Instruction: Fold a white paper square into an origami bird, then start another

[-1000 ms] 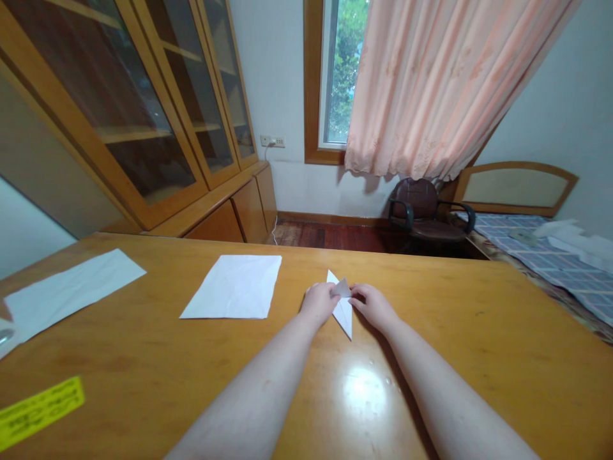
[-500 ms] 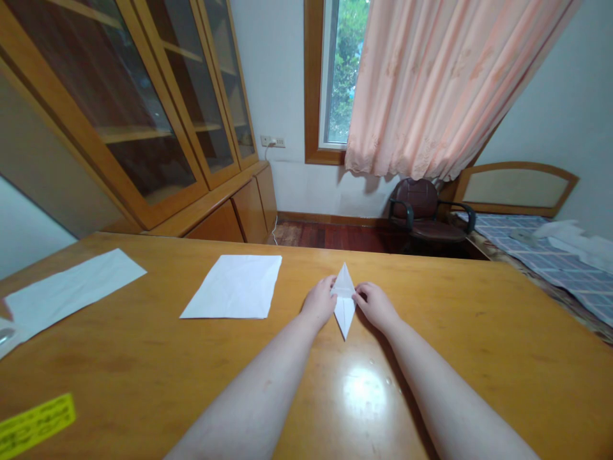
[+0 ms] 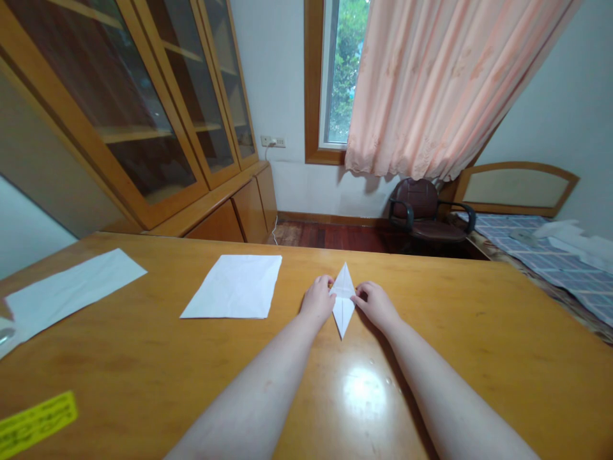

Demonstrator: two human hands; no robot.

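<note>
A small white folded paper point(image 3: 343, 298), kite-shaped with points toward and away from me, lies on the wooden table point(image 3: 431, 358). My left hand point(image 3: 317, 298) pinches its left corner with curled fingers. My right hand point(image 3: 376, 303) pinches its right corner the same way. Both hands rest on the tabletop at the paper's widest part.
A flat white sheet point(image 3: 234, 287) lies left of my hands. A longer white sheet point(image 3: 62, 294) lies at the far left edge, and a yellow label point(image 3: 36, 418) sits near the front left. Beyond the table stand a dark chair point(image 3: 426, 214), glass-door cabinets point(image 3: 143, 108) and a bed point(image 3: 550, 255).
A raised flap at the paper's top has been pressed down, so the paper now lies flat as a symmetric kite. My hands have stayed at its two side corners.
</note>
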